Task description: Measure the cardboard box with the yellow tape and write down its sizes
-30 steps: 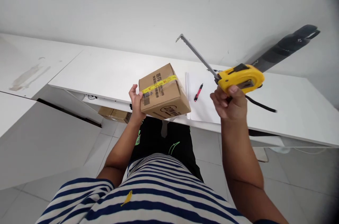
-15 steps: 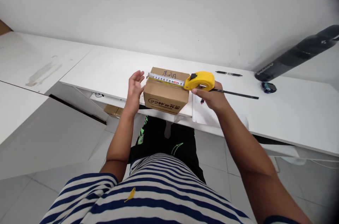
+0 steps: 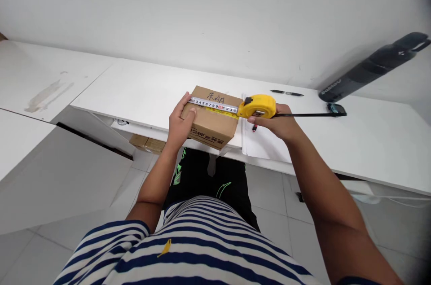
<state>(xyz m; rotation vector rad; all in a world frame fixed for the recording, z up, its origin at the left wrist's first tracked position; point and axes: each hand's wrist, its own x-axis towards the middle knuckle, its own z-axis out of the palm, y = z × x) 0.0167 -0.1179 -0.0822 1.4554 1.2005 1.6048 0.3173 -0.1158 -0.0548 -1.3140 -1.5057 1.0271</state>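
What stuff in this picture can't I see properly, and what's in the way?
All in the head view:
Inside of the cardboard box: hidden by its own sides.
First numbers on the tape measure: blurred and tiny, beside the left hand.
Most of the red pen: behind the right hand.
Brown thing: cut off by the left edge.

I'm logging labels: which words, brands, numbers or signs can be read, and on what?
"3 4 5 6 7 8 9 10 1 2 3 4": tape measure.
"2种营养素": box front; start unclear.
"朱": handwritten, box top; rest unclear.
Too small or blurred: bottle, yellow strip, trousers, smaller box print.
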